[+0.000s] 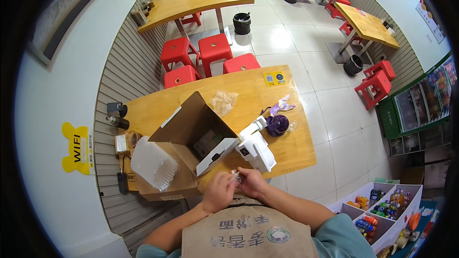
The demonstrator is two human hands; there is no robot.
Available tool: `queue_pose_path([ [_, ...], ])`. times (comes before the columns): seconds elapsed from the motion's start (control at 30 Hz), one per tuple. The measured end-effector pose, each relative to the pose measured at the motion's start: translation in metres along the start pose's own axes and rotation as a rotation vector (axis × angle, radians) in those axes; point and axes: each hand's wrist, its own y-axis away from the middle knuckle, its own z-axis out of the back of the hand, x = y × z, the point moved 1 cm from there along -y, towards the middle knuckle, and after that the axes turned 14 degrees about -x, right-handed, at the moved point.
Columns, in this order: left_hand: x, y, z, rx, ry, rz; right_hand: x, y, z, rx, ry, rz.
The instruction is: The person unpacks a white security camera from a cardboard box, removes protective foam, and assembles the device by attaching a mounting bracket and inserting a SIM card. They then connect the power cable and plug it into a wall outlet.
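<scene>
Close to my body at the table's near edge, my left hand (220, 192) and my right hand (252, 183) meet. Fingers of both are closed around a small whitish, partly clear piece (236, 177), too small to name. Just beyond them is a white plastic appliance (258, 152) with a small dark square on its front. To its left, an open cardboard box (184, 155) has its flaps spread, and something inside is only partly visible. A sheet of bubble wrap (152, 163) lies over the box's left flap.
On the wooden table (299, 143) are a crumpled clear bag (224, 102) and a dark purple round item (277, 125). A dark bottle (118, 122) stands by the left wall. Red stools (214, 50) line the far side; a sectioned bottle bin (351, 212) stands at right.
</scene>
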Motion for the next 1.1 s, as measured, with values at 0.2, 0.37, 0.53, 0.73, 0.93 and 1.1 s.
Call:
queue_pose_path([
  [0.2, 0.1, 0.085, -0.061, -0.07, 0.356, 1.157, 0.013, -0.001, 0.064, -0.388, 0.493, 0.478],
  [0.37, 0.176, 0.119, -0.121, -0.282, 0.623, 1.471, 0.059, 0.014, 0.074, -0.653, 1.117, 1.054],
  [0.53, 0.178, 0.142, -0.117, -0.274, -0.264, 0.946, 0.085, 0.0, 0.064, -0.631, 1.544, 1.118],
  [0.73, 0.188, 0.113, -0.138, 0.103, 0.384, 1.216, 0.112, -0.049, 0.081, -0.507, 1.708, 0.982],
  [0.93, 0.186, 0.077, -0.173, 0.117, 0.831, 1.582, 0.123, -0.041, 0.082, -0.378, 1.605, 1.005],
  [1.1, 0.147, 0.056, -0.189, -0.059, 1.2, 1.633, 0.128, -0.042, 0.125, -0.06, 1.37, 0.775],
])
